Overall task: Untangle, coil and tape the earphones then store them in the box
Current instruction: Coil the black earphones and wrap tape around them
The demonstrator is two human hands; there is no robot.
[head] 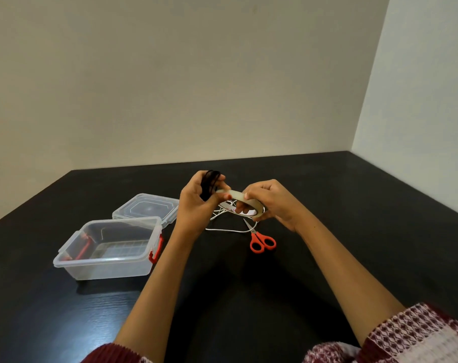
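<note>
Head view: both forearms reach up from six o'clock, wrists bent inward. Open box (110, 267) sits at eight o'clock of the hands, scissors (254, 235) at five. Right hand (273, 203) curls around the tape roll (234, 193); left hand (195, 205) grips the black coiled earphones (209, 179), thumb touching the roll.

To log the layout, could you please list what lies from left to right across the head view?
Clear box → lid → left hand gripping the black earphones → tape roll → right hand.
</note>
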